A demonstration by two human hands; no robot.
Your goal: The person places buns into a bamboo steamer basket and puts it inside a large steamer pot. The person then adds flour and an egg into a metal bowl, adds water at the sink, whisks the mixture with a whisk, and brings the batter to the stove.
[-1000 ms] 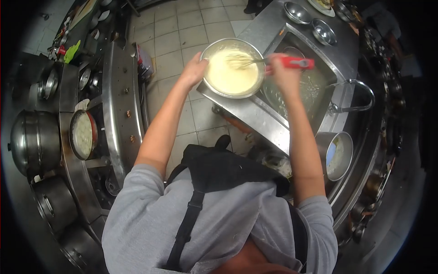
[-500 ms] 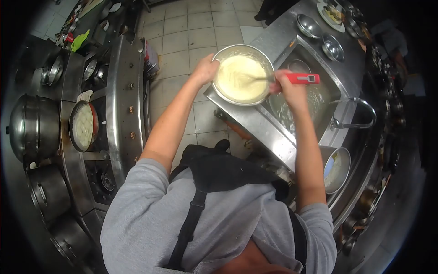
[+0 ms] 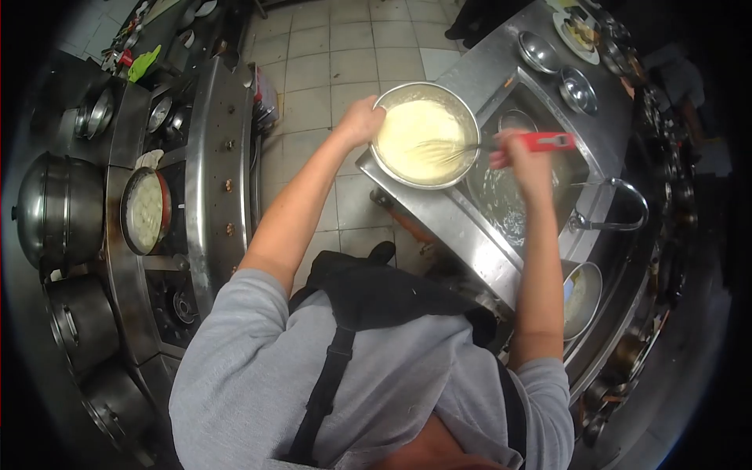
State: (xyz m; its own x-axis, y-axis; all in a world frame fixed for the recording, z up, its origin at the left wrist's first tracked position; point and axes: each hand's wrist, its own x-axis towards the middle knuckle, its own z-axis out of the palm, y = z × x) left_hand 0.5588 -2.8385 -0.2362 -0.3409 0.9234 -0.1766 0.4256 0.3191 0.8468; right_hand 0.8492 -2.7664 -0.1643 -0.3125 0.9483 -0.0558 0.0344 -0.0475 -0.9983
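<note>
My left hand [image 3: 363, 121] grips the rim of a metal mixing bowl [image 3: 424, 185] on its left side. Inside the bowl is a pale yellow batter [image 3: 415, 137]. My right hand [image 3: 520, 153] is closed around the red handle of a whisk [image 3: 548, 142], whose wires dip into the batter. The bowl is over the corner of the steel counter, beside the sink; whether it rests there or is held up, I cannot tell.
Right of the bowl lies a sink [image 3: 576, 160] with water and a curved faucet [image 3: 627, 205]. Another bowl [image 3: 593, 301] stands nearer me. Two metal bowls [image 3: 539, 52] and a plate [image 3: 586, 57] sit at the back. On the left stove is a pan [image 3: 146, 213] of white food.
The whisk and my right hand have shifted to the right across the bowl. The bowl and my left hand sit slightly farther right and lower in view.
</note>
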